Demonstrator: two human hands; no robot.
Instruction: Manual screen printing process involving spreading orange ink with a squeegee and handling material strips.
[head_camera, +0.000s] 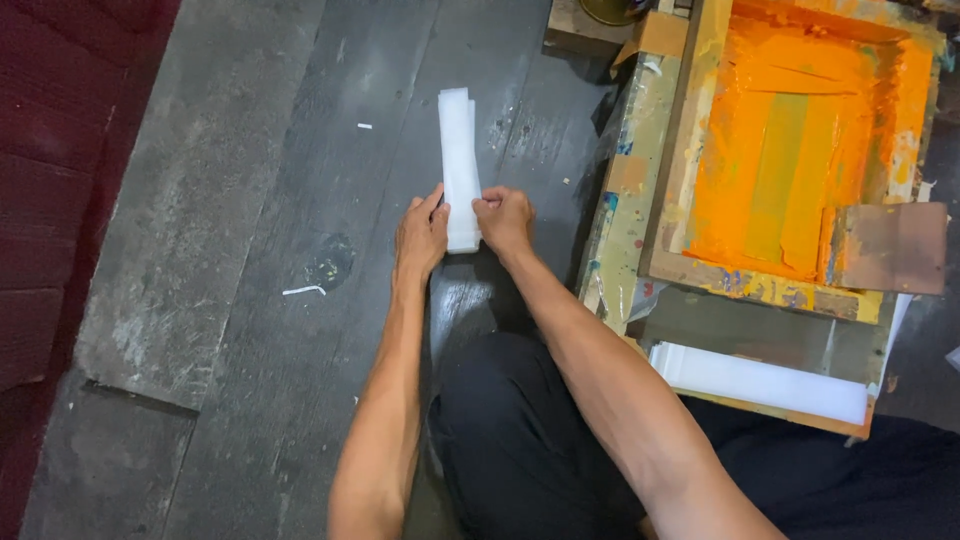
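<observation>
Two hands pinch the near end of a stack of white strips (460, 165) that lies flat on the dark wooden floor (230, 200). The left hand (422, 238) clasps the stack's left edge with thumb and fingers, and the right hand (504, 220) grips the right edge, so the stack runs away from both grips toward the top of the view. Just right stands a printing frame (790, 150) smeared with orange ink, and white sheets (760, 380) lie below it.
</observation>
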